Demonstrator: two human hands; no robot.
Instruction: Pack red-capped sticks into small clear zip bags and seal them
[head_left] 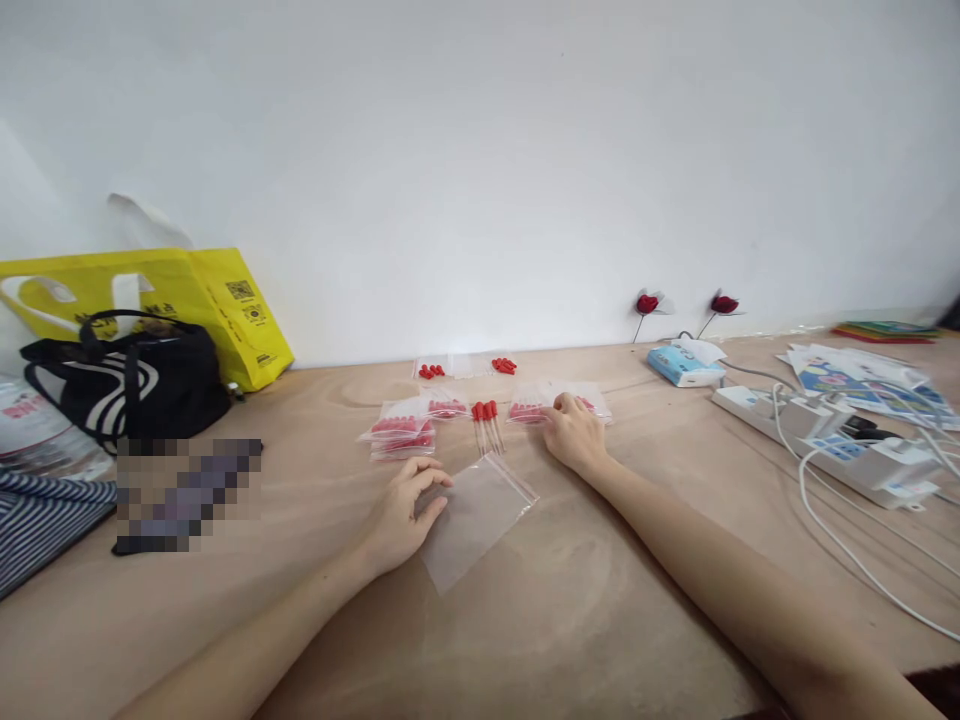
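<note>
An empty clear zip bag lies flat in the middle of the table. My left hand rests at its left edge, thumb and fingers apart. Beyond the bag, several thin clear droppers with red bulbs lie side by side. My right hand is over filled zip bags on the right, its fingers bent and closed at the bags; what the fingertips hold is hidden. More zip bags with red pieces are stacked on the left.
Further back lie loose red pieces on clear bags. At right are a tissue pack, a power strip with white cables, and papers. A black bag and yellow bag stand at left, before the wall.
</note>
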